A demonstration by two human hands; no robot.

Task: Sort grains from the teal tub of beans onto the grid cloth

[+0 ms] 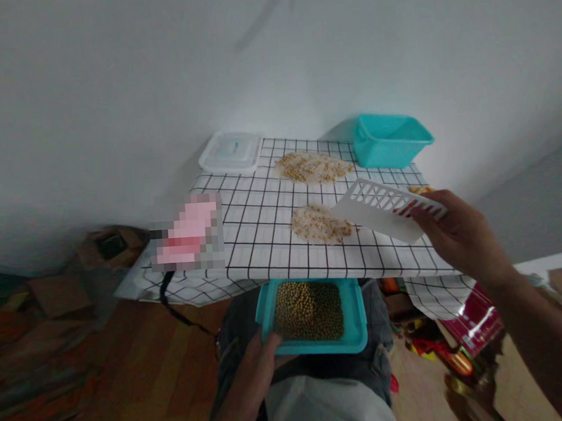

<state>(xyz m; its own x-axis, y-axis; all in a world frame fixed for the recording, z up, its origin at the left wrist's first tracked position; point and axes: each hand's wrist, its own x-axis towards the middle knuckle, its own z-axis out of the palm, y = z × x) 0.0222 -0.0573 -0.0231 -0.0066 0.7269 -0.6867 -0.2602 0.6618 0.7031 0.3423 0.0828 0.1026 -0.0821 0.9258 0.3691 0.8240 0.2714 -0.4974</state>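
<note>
My left hand grips the near left corner of a teal tray filled with yellowish beans, held on my lap just below the table edge. In my right hand is a white slotted plastic scoop, lifted over the table with its blade pointing left. The blade's tip hangs next to a pile of mixed grains on the black-and-white checked tablecloth. A second, wider grain pile lies further back.
A teal tub stands at the table's back right and a clear lidded box at the back left. A pink blurred object lies at the left edge. Cardboard clutter sits on the wooden floor at left, colourful packets at right.
</note>
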